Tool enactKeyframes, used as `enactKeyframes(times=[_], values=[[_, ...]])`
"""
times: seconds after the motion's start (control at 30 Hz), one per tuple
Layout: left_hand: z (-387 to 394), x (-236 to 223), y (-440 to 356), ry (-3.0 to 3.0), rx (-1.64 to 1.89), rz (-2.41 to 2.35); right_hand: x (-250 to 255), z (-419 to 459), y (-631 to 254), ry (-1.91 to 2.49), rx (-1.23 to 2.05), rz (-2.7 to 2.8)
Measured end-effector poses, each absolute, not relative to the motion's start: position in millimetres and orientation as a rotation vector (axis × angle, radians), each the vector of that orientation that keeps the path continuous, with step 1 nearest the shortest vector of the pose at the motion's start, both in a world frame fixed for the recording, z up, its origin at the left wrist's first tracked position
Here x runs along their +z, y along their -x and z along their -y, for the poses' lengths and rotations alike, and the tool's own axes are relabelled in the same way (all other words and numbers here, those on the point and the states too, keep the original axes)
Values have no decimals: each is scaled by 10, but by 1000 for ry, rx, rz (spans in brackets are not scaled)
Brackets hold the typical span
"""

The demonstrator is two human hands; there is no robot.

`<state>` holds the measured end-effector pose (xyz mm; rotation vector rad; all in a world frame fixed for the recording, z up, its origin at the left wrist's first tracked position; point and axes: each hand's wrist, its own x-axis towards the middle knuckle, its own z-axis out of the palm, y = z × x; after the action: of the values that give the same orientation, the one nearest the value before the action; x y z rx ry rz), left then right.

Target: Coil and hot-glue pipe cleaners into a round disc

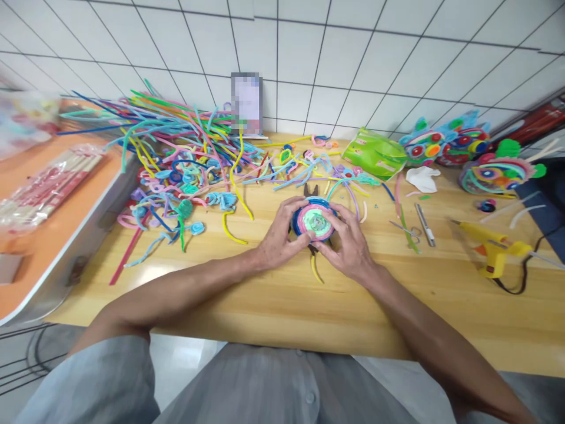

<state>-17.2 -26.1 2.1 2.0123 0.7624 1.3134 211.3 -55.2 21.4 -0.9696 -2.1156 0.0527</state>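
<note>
Between my two hands is a round coiled pipe-cleaner disc (316, 221), pale green in the middle, then pink, with blue at the rim. My left hand (285, 231) grips its left edge, thumb on the face. On the opposite side my right hand (348, 238) has its fingers bent around the right edge. A light blue pipe cleaner sticks up from the disc's upper right. Partly hidden under it lies a pair of pliers (311, 190), dark jaws pointing to the wall and a yellow handle (316, 270) toward me.
Loose pipe cleaners (176, 126) and coiled pieces (176, 182) heap up at left. A phone (247, 105) leans on the wall. Rightward are a green packet (375, 154), scissors (406, 229), a pen-like cutter (425, 225), a yellow glue gun (497, 247) and colourful pipe-cleaner figures (497, 171).
</note>
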Motion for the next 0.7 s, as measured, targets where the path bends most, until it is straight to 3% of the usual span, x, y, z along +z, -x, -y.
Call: enactKeyframes(times=[0.53,0.7], values=[[259,-70,179,-1970,1345,-790,77,514,-2218,975,47,2077],[249,61,250,-2023,1456,-816,245,536,-2391,1013,-116,1924]])
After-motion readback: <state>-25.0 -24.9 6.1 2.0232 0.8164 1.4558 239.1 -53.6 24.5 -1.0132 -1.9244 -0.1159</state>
